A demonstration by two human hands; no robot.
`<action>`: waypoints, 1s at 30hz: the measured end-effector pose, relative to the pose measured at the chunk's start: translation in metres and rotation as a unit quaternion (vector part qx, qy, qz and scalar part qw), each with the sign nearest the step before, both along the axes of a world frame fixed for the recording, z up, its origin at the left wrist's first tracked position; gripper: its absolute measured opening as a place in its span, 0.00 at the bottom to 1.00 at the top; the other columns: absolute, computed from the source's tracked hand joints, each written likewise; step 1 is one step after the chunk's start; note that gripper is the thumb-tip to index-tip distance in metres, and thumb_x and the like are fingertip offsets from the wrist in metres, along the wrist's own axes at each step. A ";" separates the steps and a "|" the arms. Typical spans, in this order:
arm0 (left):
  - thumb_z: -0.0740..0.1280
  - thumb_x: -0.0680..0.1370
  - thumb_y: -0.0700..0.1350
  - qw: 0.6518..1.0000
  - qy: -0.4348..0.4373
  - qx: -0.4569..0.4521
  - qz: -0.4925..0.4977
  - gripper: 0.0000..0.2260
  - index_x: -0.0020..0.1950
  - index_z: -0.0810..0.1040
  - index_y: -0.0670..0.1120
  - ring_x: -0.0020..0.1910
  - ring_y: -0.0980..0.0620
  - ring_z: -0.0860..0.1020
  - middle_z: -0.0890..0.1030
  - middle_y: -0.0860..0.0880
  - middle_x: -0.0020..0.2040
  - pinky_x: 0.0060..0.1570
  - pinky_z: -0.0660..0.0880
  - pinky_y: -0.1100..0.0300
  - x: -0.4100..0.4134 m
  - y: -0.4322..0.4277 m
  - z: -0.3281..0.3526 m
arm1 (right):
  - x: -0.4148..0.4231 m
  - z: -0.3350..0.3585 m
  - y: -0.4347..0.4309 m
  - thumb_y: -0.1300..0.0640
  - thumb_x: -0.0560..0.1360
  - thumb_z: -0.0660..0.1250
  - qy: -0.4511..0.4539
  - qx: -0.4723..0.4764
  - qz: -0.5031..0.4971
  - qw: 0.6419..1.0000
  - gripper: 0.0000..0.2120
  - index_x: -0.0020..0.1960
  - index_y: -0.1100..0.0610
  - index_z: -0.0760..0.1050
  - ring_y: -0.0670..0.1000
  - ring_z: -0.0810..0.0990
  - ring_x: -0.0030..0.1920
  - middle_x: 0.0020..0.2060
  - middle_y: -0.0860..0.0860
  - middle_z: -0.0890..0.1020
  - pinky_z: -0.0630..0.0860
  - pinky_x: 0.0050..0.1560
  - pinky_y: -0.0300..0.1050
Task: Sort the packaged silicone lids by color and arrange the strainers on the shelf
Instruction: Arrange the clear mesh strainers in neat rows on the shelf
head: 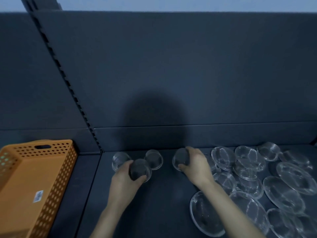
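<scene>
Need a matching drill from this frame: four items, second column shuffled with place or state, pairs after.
1. orange basket
2. left hand
3. right hand
4. packaged lids

A. heaped at the right of the shelf
B. grips a dark strainer by two set-down strainers
C. stands at far left
D. grips a second strainer beside the lid heap

Pairs: 1-C, 2-B, 3-D, 4-A
</scene>
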State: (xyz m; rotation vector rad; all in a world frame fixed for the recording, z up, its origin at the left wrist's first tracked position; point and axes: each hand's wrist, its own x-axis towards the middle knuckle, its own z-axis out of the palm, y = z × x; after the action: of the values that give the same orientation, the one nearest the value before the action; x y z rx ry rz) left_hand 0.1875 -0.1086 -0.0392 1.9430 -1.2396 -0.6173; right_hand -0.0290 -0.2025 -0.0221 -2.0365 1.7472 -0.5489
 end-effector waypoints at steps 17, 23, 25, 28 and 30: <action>0.79 0.65 0.46 1.000 -0.026 -0.004 0.014 0.30 0.65 0.73 0.49 0.53 0.59 0.72 0.75 0.58 0.54 0.54 0.67 0.66 0.035 0.016 -0.016 | 0.026 -0.015 -0.019 0.56 0.70 0.71 0.026 0.057 -0.001 0.998 0.23 0.62 0.59 0.69 0.58 0.75 0.57 0.56 0.57 0.76 0.73 0.54 0.45; 0.78 0.64 0.46 1.000 -0.031 0.006 0.002 0.25 0.57 0.74 0.58 0.51 0.62 0.74 0.75 0.65 0.49 0.45 0.67 0.73 0.043 0.030 -0.018 | 0.025 -0.015 -0.013 0.56 0.71 0.71 0.019 0.057 -0.003 0.998 0.34 0.72 0.59 0.61 0.59 0.73 0.61 0.61 0.59 0.74 0.71 0.60 0.47; 0.78 0.64 0.45 0.999 -0.038 0.010 0.003 0.24 0.57 0.74 0.58 0.49 0.62 0.74 0.75 0.64 0.49 0.45 0.66 0.72 0.045 0.033 -0.019 | 0.024 -0.014 -0.007 0.58 0.71 0.72 0.003 0.048 -0.005 0.999 0.35 0.73 0.58 0.59 0.59 0.73 0.62 0.61 0.59 0.73 0.70 0.61 0.47; 0.77 0.65 0.44 0.998 -0.055 0.023 0.005 0.26 0.61 0.74 0.53 0.53 0.57 0.75 0.76 0.59 0.53 0.51 0.67 0.68 0.045 0.036 -0.021 | 0.021 -0.011 0.001 0.59 0.71 0.72 -0.017 0.030 -0.013 0.999 0.36 0.73 0.59 0.58 0.59 0.72 0.62 0.62 0.59 0.73 0.68 0.61 0.45; 0.77 0.66 0.43 0.997 -0.064 0.030 0.006 0.27 0.63 0.73 0.50 0.57 0.54 0.75 0.77 0.56 0.56 0.53 0.67 0.67 0.044 0.038 -0.022 | 0.019 -0.009 0.007 0.60 0.71 0.71 -0.026 0.018 -0.015 0.999 0.36 0.74 0.59 0.58 0.59 0.72 0.63 0.62 0.60 0.72 0.67 0.61 0.45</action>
State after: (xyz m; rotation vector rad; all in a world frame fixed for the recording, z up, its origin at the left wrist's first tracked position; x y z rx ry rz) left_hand 0.2316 -0.0707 -0.0612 2.0651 -1.3000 -0.5357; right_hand -0.0103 -0.1958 -0.0314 -1.9575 1.7476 -0.5693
